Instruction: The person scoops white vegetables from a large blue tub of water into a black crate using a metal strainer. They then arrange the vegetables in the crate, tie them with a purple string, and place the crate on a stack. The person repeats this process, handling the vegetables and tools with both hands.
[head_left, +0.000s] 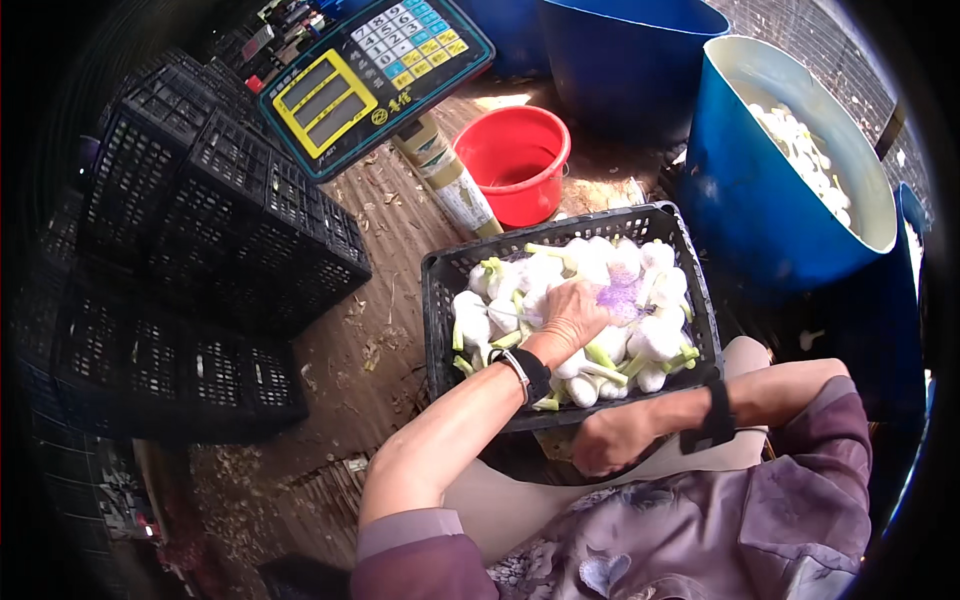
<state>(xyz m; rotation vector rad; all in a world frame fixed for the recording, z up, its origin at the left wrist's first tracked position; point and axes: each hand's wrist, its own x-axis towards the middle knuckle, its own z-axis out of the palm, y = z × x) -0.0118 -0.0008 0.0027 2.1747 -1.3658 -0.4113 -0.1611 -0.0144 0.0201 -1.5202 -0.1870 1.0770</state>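
A black plastic crate (433, 330) full of white garlic bulbs (655, 337) with trimmed green stems sits before my knees. My left hand (576, 311) reaches over its near rim and lies on top of the bulbs. Its fingers close at a purple mesh net (622, 298), and a thin pale strip trails out on the left side of the hand. Bulbs show through the mesh; my fingertips are partly hidden. Below the crate's near rim, close to my lap, is my right hand (613, 441), curled and blurred. Whether it holds anything is not visible.
Beyond the crate, a weighing scale's keypad display (375, 82) tops a post (457, 187), beside a red bucket (517, 202). A blue tub (772, 187) with more garlic stands right, another blue tub (622, 67) behind. Black crates (225, 217) are stacked left on the littered floor (360, 330).
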